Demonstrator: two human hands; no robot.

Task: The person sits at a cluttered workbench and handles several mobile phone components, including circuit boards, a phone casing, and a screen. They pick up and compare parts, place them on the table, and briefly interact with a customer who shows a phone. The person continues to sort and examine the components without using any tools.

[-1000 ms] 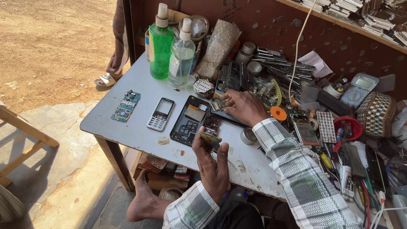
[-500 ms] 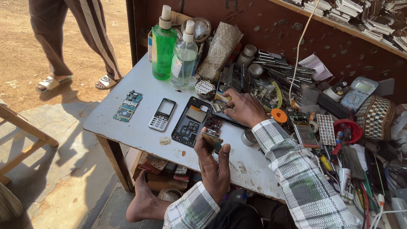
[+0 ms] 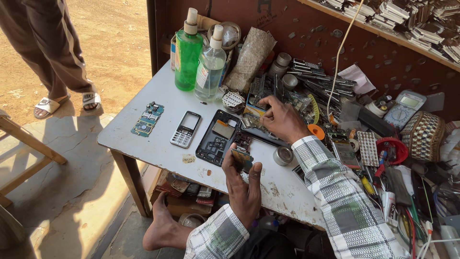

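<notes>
1. Left hand (image 3: 244, 189) is pinching a small circuit board (image 3: 241, 158) between thumb and fingers, held upright just above the tabletop's (image 3: 143, 146) near edge.
2. Right hand (image 3: 282, 120) has its fingertips pressed together on small metal parts (image 3: 251, 121), mid-tabletop, just beside the black phone frame (image 3: 218, 137).
3. Open room: I see bare tabletop only on the left and along the near edge. A green circuit board (image 3: 147, 119) and a silver keypad phone front (image 3: 186, 129) lie flat there, apart from each other.
4. Far edge: green bottle (image 3: 187, 52) and clear bottle (image 3: 210, 64) stand upright, side by side.
5. Right side is packed with loose tools, cables, and a meter (image 3: 403, 107).
6. Surface: pale, scuffed, and chipped near the front edge.
7. Another person's legs (image 3: 52, 52) stand on the dirt beyond the left edge.
</notes>
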